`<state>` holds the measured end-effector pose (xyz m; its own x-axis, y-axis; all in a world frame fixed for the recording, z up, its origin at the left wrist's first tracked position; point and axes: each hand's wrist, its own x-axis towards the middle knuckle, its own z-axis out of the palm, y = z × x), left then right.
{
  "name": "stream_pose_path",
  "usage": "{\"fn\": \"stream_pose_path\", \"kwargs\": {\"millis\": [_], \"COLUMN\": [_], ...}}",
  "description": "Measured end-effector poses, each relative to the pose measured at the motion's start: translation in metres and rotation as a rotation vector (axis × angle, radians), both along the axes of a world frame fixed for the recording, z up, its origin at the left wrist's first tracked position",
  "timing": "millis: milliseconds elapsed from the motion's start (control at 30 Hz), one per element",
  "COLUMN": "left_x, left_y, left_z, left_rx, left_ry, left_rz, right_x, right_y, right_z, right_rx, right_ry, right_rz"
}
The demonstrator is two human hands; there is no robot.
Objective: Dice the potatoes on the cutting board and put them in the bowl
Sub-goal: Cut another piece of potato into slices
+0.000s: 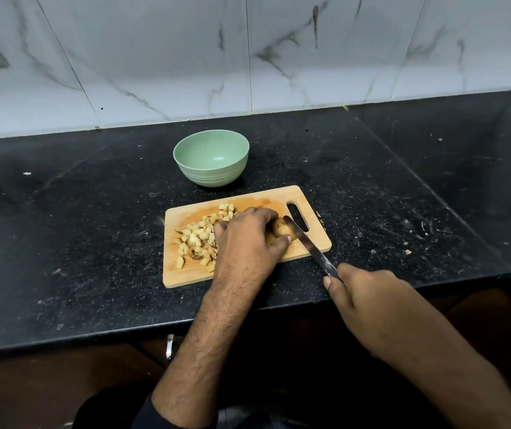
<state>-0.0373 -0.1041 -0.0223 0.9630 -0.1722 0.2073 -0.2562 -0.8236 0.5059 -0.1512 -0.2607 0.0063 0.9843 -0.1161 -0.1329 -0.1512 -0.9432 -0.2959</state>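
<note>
One potato (282,231) is pinned by left hand (248,239), frame centre; knife (310,246), gripped in right hand (368,301), is angled against its right side.

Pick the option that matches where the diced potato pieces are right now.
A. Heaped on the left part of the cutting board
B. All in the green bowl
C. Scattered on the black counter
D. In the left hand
A: the diced potato pieces lie heaped on the left part of the cutting board, while the green bowl behind it shows only its bare inside.
</note>
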Motion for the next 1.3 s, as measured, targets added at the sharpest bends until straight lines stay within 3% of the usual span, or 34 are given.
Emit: {"fn": "stream_pose_path", "kwargs": {"millis": [267, 400, 567, 800, 1300], "left_x": [-0.001, -0.004, -0.006, -0.007, -0.004], "left_y": [0.003, -0.002, -0.004, 0.009, 0.017], "left_z": [0.004, 0.001, -0.001, 0.008, 0.008], "left_rx": [0.104, 0.076, 0.046, 0.100, 0.054], "left_ry": [-0.010, -0.009, -0.026, -0.017, 0.021], "left_rz": [0.020, 0.021, 0.035, 0.028, 0.006], "right_x": [-0.003, -0.011, -0.001, 0.001, -0.004], "right_y": [0.001, 0.000, 0.003, 0.005, 0.017], "right_z": [0.001, 0.009, 0.008, 0.004, 0.007], "right_rx": [-0.034, -0.053, -0.105, 0.030, 0.032], "right_ry": [-0.010, 0.070, 0.037, 0.072, -0.009], "right_rz": [0.021, 0.050, 0.067, 0.103, 0.078]}}
